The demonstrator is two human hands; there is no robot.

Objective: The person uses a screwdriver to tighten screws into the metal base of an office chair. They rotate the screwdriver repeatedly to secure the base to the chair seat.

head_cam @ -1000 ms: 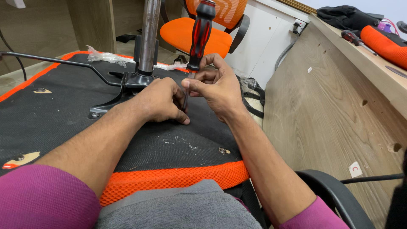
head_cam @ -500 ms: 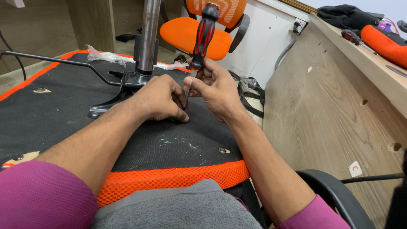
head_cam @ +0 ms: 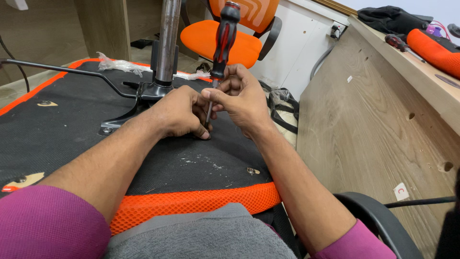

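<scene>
Head view: your right hand sits at centre frame, thumb and fingers pinched shut around the lower end of a red-and-black screwdriver, just where handle meets shaft. The screwdriver stands nearly upright, handle leaning slightly toward the upper centre of the frame, its thin shaft running down between your two hands. Your left hand is curled beside the shaft, fingertips pressed onto the black underside of the seat; whether it grips anything there I cannot tell (the tip and whatever it meets are hidden behind the fingers). The seat lies flat with an orange mesh edge along the lower centre. A chrome column rises at upper centre-left. A loose screw lies on the seat below your right wrist. An orange chair stands at top centre.
</scene>
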